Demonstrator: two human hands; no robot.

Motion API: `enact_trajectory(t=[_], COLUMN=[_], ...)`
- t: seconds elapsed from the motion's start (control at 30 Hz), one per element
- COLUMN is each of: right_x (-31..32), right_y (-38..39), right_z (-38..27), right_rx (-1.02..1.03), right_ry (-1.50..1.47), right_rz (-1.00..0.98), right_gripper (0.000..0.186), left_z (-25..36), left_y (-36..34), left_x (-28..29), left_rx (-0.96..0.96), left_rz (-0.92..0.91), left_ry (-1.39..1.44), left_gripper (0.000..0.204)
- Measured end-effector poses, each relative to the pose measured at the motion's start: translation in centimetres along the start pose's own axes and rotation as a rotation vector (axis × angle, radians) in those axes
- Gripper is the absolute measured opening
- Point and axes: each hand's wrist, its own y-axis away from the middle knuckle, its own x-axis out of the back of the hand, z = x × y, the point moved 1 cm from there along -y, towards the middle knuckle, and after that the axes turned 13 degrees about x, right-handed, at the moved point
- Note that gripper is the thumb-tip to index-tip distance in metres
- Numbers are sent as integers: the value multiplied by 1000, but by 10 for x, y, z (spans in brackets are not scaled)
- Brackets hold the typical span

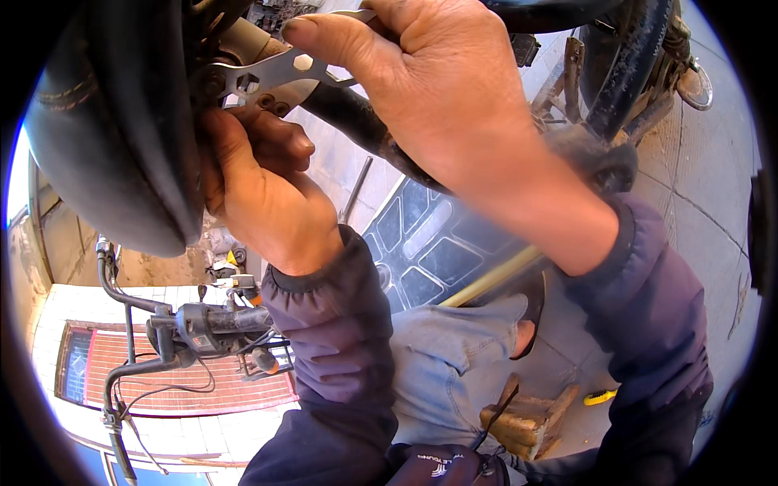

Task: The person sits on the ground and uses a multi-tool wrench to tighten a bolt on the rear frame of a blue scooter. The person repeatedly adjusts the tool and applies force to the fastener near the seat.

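Observation:
A flat silver wrench (279, 71) with several cut-out holes spans the top of the view. My right hand (442, 89) pinches it between thumb and fingers. The wrench's far end sits at a dark round nut (212, 81) beside the underside of a black padded seat (121, 154). Below the wrench, my left hand (263, 190) is closed with curled fingers, its fingertips up against the metal fittings under the seat. What those fingertips grip is hidden. Two rusty bolt ends (273, 104) show just above the left fingers, next to a dark frame tube (348, 121).
A black patterned footboard (446, 251) lies beneath my right forearm. Handlebars with cables (211, 324) stand at the lower left. On the paved floor are a small wooden stool (527, 421) and a yellow-handled tool (600, 397). A dark wheel and frame parts (632, 73) are at the upper right.

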Motion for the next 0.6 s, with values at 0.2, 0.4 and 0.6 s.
enact_trajectory(t=[0.2, 0.4, 0.6], right_x=[7, 14, 27], right_y=[2, -1, -13], right_z=[-2, -10, -8], right_rx=[-41, -101, -181], right_ry=[-99, -181, -129], right_rz=[-43, -90, -183], right_gripper=[43, 44, 46], left_z=[0, 9, 0], left_y=[1, 42, 43], left_x=[-2, -17, -53], left_rx=[57, 274, 352], left_rz=[15, -2, -177], left_ry=[7, -188, 158], left_gripper=[33, 43, 49])
